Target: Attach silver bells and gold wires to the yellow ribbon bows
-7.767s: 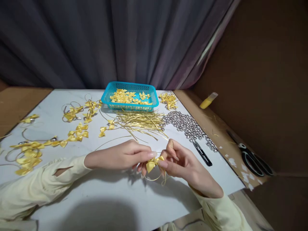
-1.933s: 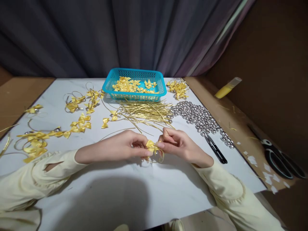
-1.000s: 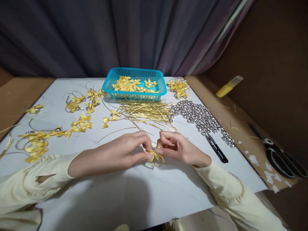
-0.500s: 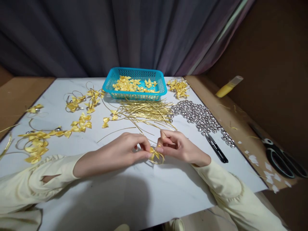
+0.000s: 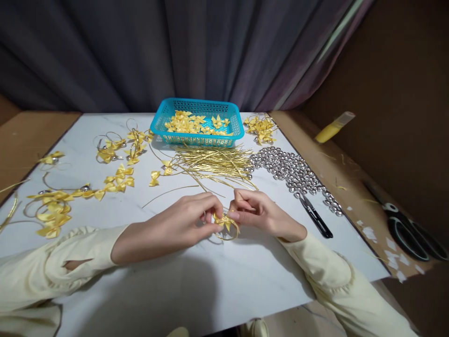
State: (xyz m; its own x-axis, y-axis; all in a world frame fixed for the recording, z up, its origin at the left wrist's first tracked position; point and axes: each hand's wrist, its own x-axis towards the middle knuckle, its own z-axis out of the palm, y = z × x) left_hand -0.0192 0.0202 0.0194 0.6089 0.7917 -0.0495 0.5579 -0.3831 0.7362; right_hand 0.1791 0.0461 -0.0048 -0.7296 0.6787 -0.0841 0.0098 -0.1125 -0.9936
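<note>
Between my hands, low over the front middle of the white tabletop, is a yellow ribbon bow (image 5: 226,222) with a loop of gold cord (image 5: 229,238) hanging below it. My left hand (image 5: 187,220) is closed at the bow's left side, thumb and forefinger pinching it. From the right, my right hand (image 5: 261,215) pinches the bow and cord between thumb and bent forefinger. The fingertips partly hide where cord and ribbon meet. Just beyond my hands lies a bundle of gold cords (image 5: 213,161).
A blue basket (image 5: 197,141) of yellow bows stands at the back. Silver bells (image 5: 284,164) are heaped at right, near black thread snips (image 5: 317,217). Finished-looking bow loops (image 5: 52,210) lie at left. Large scissors (image 5: 409,234) and a yellow tube (image 5: 333,128) are on the right.
My left hand has shifted slightly right and up along the bow, its forefinger now bent over it. My right hand stays nearly where it was.
</note>
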